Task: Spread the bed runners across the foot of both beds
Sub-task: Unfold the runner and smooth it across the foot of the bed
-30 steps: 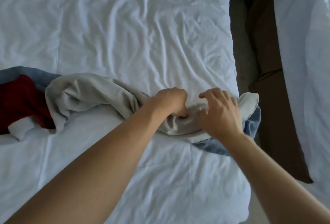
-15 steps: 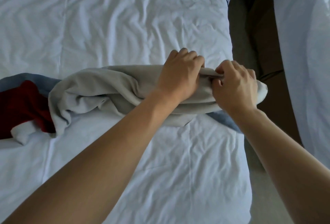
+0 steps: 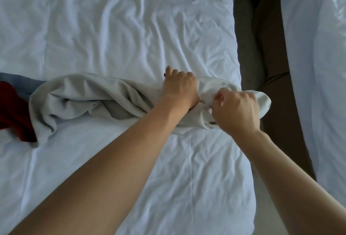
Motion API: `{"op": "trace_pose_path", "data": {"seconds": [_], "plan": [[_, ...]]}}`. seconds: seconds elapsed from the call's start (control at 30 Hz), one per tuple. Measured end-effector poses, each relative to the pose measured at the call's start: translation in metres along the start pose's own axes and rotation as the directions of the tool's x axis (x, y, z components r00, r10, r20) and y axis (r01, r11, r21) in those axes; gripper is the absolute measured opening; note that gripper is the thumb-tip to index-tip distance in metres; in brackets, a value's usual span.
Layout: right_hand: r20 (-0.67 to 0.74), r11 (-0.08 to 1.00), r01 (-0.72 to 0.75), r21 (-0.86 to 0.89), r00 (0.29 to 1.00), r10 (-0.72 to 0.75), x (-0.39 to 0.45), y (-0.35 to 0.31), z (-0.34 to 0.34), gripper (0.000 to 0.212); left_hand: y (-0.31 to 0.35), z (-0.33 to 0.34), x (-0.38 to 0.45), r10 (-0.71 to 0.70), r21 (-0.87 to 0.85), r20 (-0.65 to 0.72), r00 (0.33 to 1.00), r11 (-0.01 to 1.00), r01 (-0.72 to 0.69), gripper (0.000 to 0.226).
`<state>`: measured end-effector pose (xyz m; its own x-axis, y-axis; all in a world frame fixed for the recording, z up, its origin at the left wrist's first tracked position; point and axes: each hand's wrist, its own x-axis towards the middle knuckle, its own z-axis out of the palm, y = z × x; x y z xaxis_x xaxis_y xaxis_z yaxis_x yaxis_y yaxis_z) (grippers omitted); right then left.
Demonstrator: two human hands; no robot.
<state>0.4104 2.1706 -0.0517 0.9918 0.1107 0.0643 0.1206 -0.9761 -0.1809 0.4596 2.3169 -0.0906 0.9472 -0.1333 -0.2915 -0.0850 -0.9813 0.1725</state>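
Two hands, one bunched runner (image 3: 89, 100), two white beds.

Left hand (image 3: 179, 90) and right hand (image 3: 236, 109) each grip closed on the runner's right end, center frame; its length trails left across the near bed (image 3: 112, 28).

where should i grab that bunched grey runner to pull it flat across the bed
Grip the bed runner at its free end by the bed's right edge, coming from above, where the right hand and left hand pinch it now. The middle is twisted into a rope, so pulling there would only tighten it.
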Motion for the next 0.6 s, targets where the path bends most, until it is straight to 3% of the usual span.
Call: {"op": "trace_pose_path", "data": {"seconds": [0.03, 0.07, 0.17, 0.23, 0.3, 0.47, 0.6], "plan": [[-0.002, 1.0, -0.019, -0.019, 1.0, 0.019, 0.008, 0.005, 0.001, 0.013, 0.001, 0.0, 0.002, -0.009, -0.011, 0.054, 0.999, 1.0, 0.01, 0.032], [0.044, 0.999, -0.028, -0.046, 0.999, 0.03, 0.015, 0.009, 0.003, 0.026, 0.001, 0.0, 0.003, -0.004, -0.029, 0.077, 0.997, 1.0, 0.006, 0.03], [0.343, 0.992, 0.089, -0.093, 0.938, -0.052, 0.031, 0.022, 0.016, 0.061, 0.0, -0.004, 0.004, 0.086, -0.026, -0.051, 0.995, 0.996, -0.088, 0.019], [0.435, 0.986, 0.118, -0.121, 0.899, -0.054, 0.038, 0.024, 0.025, 0.044, -0.001, -0.009, 0.006, 0.14, -0.013, -0.165, 0.976, 0.989, -0.144, 0.014], [0.402, 0.98, 0.116, -0.161, 0.915, -0.042, 0.05, 0.023, 0.028, 0.013, -0.002, -0.013, 0.01, 0.182, -0.034, -0.245, 0.952, 0.98, -0.196, 0.015], [0.137, 0.992, 0.065, -0.109, 0.989, -0.049, 0.076, 0.023, 0.018, 0.019, -0.008, -0.024, 0.018, 0.147, -0.089, -0.417, 0.897, 0.975, -0.201, 0.032], [-0.074, 0.997, 0.065, -0.048, 0.995, -0.069, 0.072, 0.021, 0.014, 0.015, -0.009, -0.041, 0.025, 0.068, -0.229, -0.324, 0.943, 0.962, -0.148, 0.062]]}}
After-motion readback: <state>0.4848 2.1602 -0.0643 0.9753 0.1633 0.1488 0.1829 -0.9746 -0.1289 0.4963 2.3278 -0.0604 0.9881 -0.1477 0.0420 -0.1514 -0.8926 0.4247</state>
